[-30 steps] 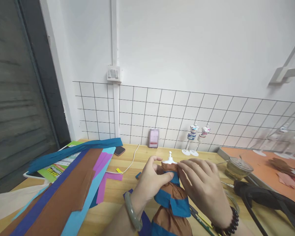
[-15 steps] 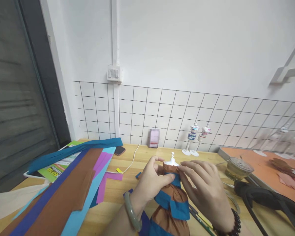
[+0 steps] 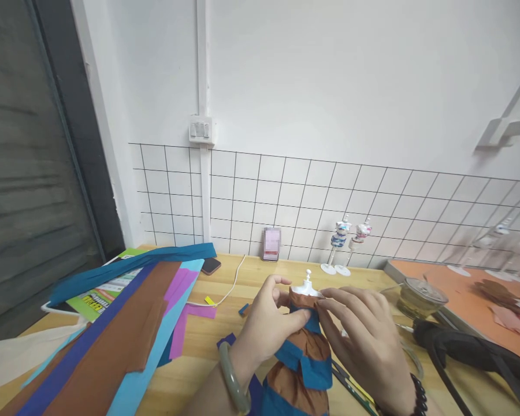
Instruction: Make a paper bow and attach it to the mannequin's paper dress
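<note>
A small white mannequin point(image 3: 307, 286) wears a layered dress point(image 3: 314, 345) of brown and blue paper or cloth, low in the middle of the view. My left hand point(image 3: 266, 318), with a green bangle at the wrist, wraps the upper dress from the left, its thumb pressed on the front. From the right, my right hand point(image 3: 359, 329) pinches the brown top edge near the shoulder; a dark bead bracelet circles that wrist. The lower dress runs out of the bottom of the view.
Brown, purple and blue strips point(image 3: 125, 323) cover the left side. A phone point(image 3: 271, 244) leans on the wall beside two small mannequins point(image 3: 340, 234). At right are a glass bowl point(image 3: 421, 296), a black strap-like object point(image 3: 463, 346) and an orange tray point(image 3: 455, 283).
The mannequin and dress have shifted slightly right, and its top leans a little differently. Both hands have moved slightly with it, keeping their hold.
</note>
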Action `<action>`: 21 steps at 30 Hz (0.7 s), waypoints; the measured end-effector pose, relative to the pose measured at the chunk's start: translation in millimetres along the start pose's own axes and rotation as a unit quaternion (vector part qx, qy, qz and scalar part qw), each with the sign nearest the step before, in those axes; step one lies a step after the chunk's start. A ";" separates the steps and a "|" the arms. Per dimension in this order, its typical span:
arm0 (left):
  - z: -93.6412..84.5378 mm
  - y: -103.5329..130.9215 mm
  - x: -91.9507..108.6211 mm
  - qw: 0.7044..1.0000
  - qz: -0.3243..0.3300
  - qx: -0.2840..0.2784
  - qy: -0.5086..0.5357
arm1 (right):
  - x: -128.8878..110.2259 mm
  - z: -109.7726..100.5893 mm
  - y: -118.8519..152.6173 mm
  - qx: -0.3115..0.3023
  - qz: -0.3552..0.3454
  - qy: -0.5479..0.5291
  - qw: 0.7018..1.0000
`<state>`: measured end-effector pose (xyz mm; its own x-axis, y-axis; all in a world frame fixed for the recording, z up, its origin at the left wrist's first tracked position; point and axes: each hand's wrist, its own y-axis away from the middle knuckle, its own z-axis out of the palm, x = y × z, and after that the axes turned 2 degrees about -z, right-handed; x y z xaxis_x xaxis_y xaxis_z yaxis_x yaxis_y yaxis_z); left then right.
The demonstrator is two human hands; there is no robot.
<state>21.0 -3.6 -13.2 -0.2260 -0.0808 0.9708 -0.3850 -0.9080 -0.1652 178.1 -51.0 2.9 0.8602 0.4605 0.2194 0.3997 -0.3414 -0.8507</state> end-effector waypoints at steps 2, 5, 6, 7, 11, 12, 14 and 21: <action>0.4 0.1 0.4 1.000 0.000 -0.001 0.004 | 0.6 -0.9 1.8 -0.003 -0.001 0.000 1.000; 1.2 0.6 0.1 1.000 0.009 0.002 -0.002 | 0.1 -2.6 2.1 0.001 0.001 -0.004 1.000; 1.5 1.0 0.0 1.000 0.014 0.002 -0.007 | -0.4 -3.0 1.5 0.001 0.001 -0.004 1.000; 1.8 1.4 0.0 1.000 0.019 0.002 -0.013 | -1.2 -3.3 0.6 -0.001 0.000 -0.003 1.000; 2.7 2.6 -0.4 0.999 0.031 0.012 -0.028 | -4.8 -3.6 -3.7 -0.020 -0.004 0.001 1.000; 2.7 2.5 -0.9 0.999 0.032 0.015 -0.028 | -5.6 -4.0 -4.5 -0.023 -0.007 0.001 1.000; 2.3 2.1 -2.6 0.999 0.034 0.016 -0.027 | -6.7 -5.7 -4.8 -0.017 -0.010 -0.005 1.000; -5.1 -3.7 -7.1 0.999 0.034 0.032 -0.025 | 6.8 -7.1 29.2 0.017 0.138 -0.101 0.985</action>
<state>19.5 2.4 -20.4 -0.2048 -0.1619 0.9653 -0.3122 -0.9239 -0.2212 197.8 -63.7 -17.0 0.8527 0.5088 -0.1184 0.1457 -0.4493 -0.8814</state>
